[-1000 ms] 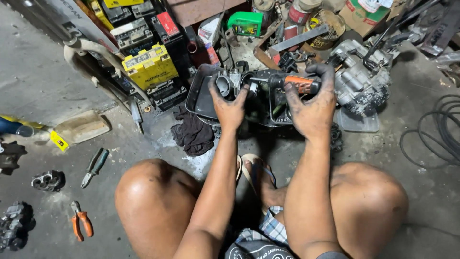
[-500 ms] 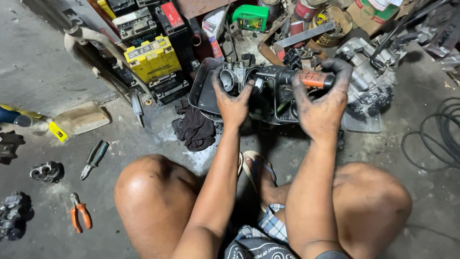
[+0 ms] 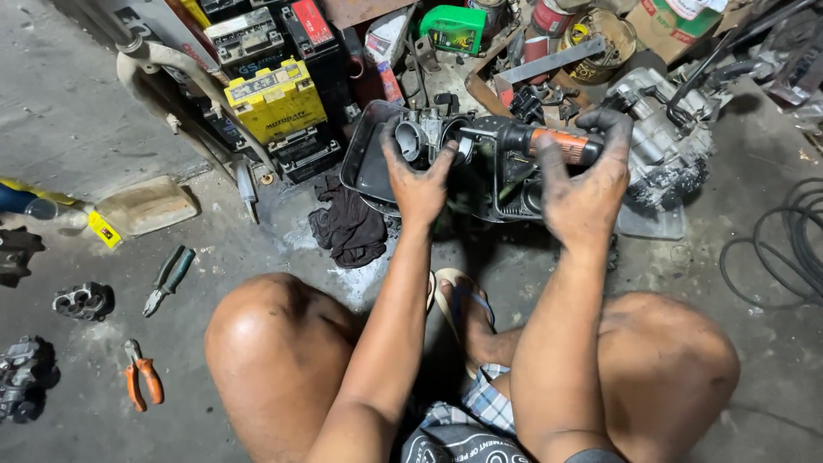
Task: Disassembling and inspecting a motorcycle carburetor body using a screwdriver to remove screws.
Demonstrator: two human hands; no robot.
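Setting: Grimy concrete workshop floor (image 3: 77,129), seen from above; the person squats, bare knees at the bottom of the view, a foot in a sandal (image 3: 463,304) between them.
Near left: orange-handled pliers (image 3: 141,377) and green-handled pliers (image 3: 169,279) lie on the floor, well apart from the hands; small dark metal parts sit at the left edge.
Left hand: the left hand (image 3: 417,182), blackened with grease, is closed around a grey metal carburetor (image 3: 416,135), fingers wrapped at its sides, its round throat facing the camera.
Right hand: the right hand (image 3: 583,184) is curled around a screwdriver (image 3: 549,141) with an orange-and-black handle, held level, its tip pointing left to the carburetor.
Where the work sits: carburetor and tool are held up just above a black tray (image 3: 364,167), with a dark rag (image 3: 347,227) on the floor beside it.
Progress: judging by this, the carburetor is off the engine and mid-work; whether screws are out cannot be told.
Farther back: a grey engine block (image 3: 664,141) to the right, a yellow battery (image 3: 276,99) among black batteries, a green bottle (image 3: 454,27), cans and scrap.
Change from half a second ago: both hands keep the same grip; the view has shifted slightly, and the tool sits much as it did.
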